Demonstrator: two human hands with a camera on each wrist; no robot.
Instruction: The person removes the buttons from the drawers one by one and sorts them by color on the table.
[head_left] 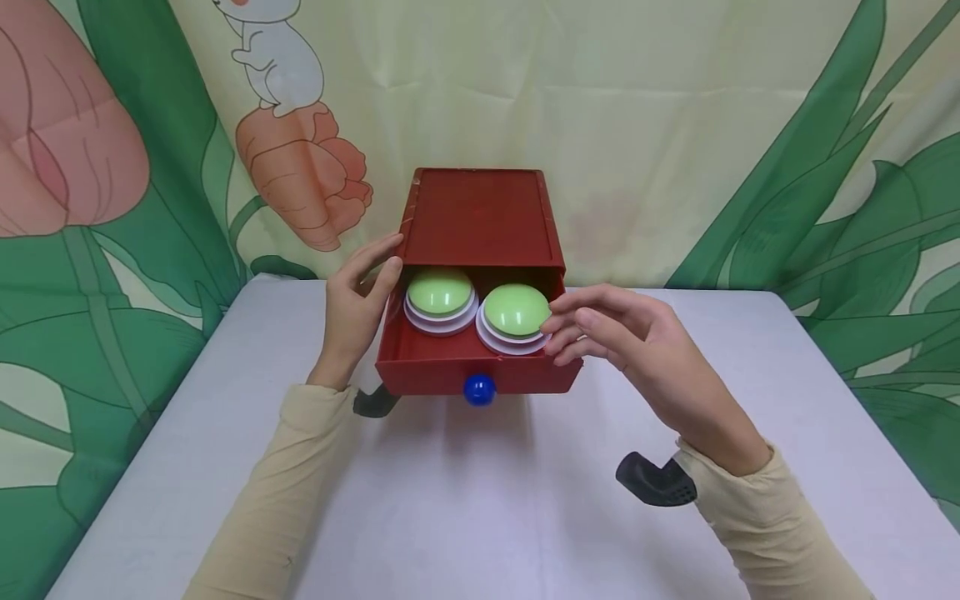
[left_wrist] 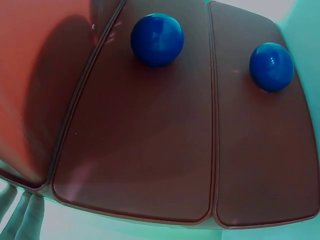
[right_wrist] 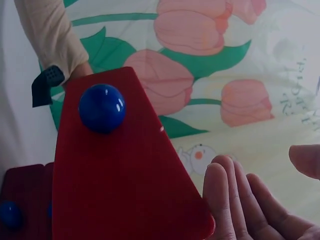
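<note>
A red drawer cabinet (head_left: 480,218) stands on the table, its top drawer (head_left: 431,377) pulled out by a blue knob-fitted front. Inside sit two round green domes on white stepped bases, like push buttons: a left one (head_left: 440,293) and a right one (head_left: 516,310). My left hand (head_left: 358,296) rests its fingers against the cabinet's left side. At the drawer's right edge, my right hand (head_left: 637,346) has its fingers loosely extended by the right green button, overlapping its rim in the head view; contact cannot be told. In the right wrist view its fingers stand beside the drawer front (right_wrist: 120,175).
Two more drawer fronts, a middle one (left_wrist: 135,135) and a lower one (left_wrist: 265,150), sit closed, each with a blue knob. The white table (head_left: 480,517) spreads in front. A printed curtain (head_left: 660,167) hangs right behind the cabinet.
</note>
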